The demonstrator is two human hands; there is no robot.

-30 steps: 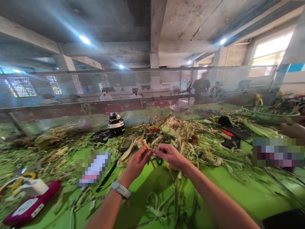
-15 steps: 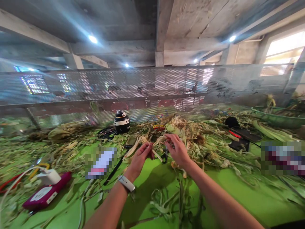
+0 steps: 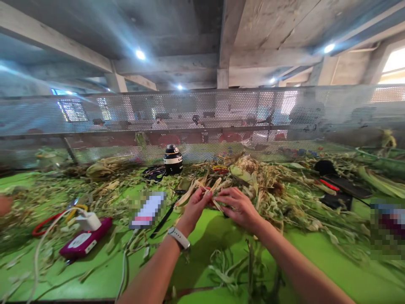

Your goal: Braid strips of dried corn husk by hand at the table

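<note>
My left hand [image 3: 193, 207], with a white-banded watch [image 3: 179, 238] on its wrist, pinches a pale dried corn husk [image 3: 215, 185] between thumb and fingertips. Strips of the husk stick up and out past the fingers. Close by on the right, my right hand [image 3: 242, 207] has its fingers bent and drawn together at the husk's lower strips; its fingertips are partly hidden. Behind both hands lies a heap of dry husks [image 3: 253, 169]. Loose green shreds [image 3: 223, 270] lie on the green tabletop [image 3: 202, 236] nearer to me.
On the left are a blurred phone [image 3: 148, 210], a magenta power strip [image 3: 86, 245] with a white charger [image 3: 88, 220], and red-handled scissors [image 3: 42, 226]. A black bottle [image 3: 173, 160] stands before a perforated metal screen [image 3: 202, 107]. Part of another person's hand [image 3: 4, 204] shows at far left.
My right hand has come in closer to the left, its fingers now at the husk. The view has turned slightly left, and another person's hand has appeared at the left edge.
</note>
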